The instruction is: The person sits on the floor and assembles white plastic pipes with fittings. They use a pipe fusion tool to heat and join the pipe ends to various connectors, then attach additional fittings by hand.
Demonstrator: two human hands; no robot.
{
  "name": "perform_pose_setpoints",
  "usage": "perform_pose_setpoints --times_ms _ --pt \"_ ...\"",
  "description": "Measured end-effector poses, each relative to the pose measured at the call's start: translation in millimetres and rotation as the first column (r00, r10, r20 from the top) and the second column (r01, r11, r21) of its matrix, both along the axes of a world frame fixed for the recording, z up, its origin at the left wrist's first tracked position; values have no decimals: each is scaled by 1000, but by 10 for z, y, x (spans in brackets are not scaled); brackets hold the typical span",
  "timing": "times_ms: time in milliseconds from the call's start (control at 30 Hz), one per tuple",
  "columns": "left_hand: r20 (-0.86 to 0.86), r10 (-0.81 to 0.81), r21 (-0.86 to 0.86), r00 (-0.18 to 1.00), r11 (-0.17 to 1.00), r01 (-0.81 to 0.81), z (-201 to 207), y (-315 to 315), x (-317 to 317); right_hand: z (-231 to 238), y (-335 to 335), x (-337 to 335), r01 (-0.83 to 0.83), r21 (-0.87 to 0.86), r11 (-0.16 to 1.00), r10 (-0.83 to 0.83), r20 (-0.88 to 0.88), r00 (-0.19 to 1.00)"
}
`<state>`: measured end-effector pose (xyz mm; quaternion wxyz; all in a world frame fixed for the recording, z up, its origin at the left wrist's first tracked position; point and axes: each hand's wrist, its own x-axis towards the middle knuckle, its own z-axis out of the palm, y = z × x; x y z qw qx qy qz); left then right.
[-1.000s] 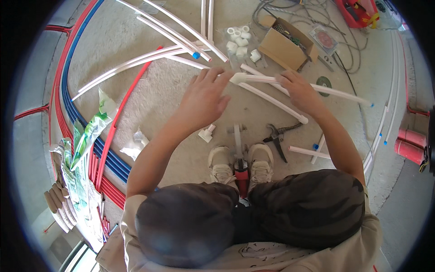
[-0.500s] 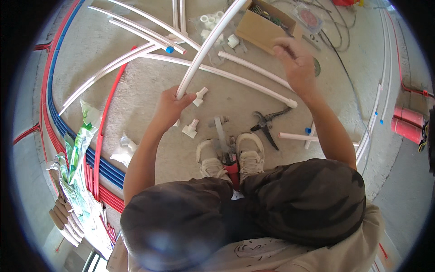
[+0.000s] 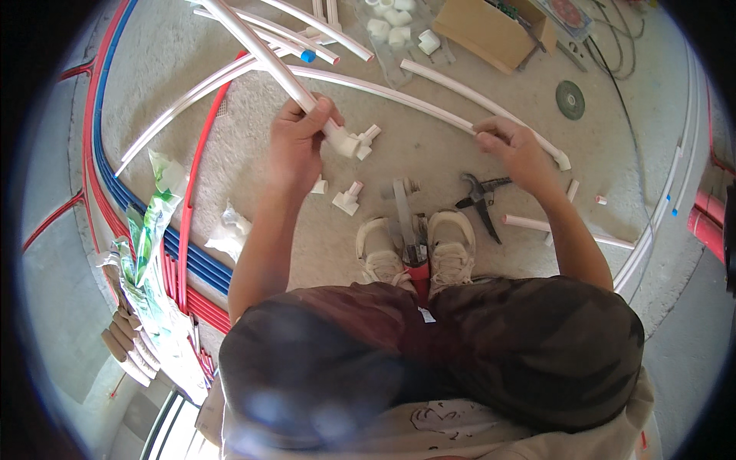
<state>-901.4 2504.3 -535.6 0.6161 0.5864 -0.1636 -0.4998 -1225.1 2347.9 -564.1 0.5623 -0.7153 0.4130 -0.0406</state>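
Note:
My left hand (image 3: 299, 142) is closed around a white pipe (image 3: 257, 50) close to its near end, where a white elbow fitting (image 3: 343, 142) sits. The pipe slants up and away to the left. My right hand (image 3: 520, 153) hovers over the long white pipes (image 3: 383, 92), fingers loosely bent, with nothing visible in it. Just past the elbow lies a white tee fitting (image 3: 369, 141), and a second tee (image 3: 349, 198) rests nearer my shoes. A black-handled pipe cutter (image 3: 481, 203) is on the floor below my right hand.
A red-and-metal tool (image 3: 414, 264) stands between my shoes. Bagged white fittings (image 3: 395, 27) and a cardboard box (image 3: 491, 31) are at the far side. Red and blue pipes (image 3: 184, 245) run along the left, beside green-white plastic wrapping (image 3: 146, 253). A grinding disc (image 3: 570, 100) lies right.
The held pipe has swung from leaning right to leaning left, and an elbow now shows at its near end. My right hand has come down from beside the box.

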Motion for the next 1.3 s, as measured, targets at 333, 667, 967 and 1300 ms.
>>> perform_pose_setpoints --times_ms 333,667,967,1300 --pt "2 -85 242 996 967 82 -95 -137 -819 463 642 882 -44 435 899 -57 216 975" --pt "994 88 -103 62 940 324 403 -135 -556 346 675 579 40 -538 842 91 214 973" --pt "811 -570 580 -134 750 319 469 105 118 286 344 818 -34 -118 992 61 236 970" --pt "740 -658 671 141 736 -87 109 987 1000 -397 -11 1596 -553 -317 770 587 12 810"
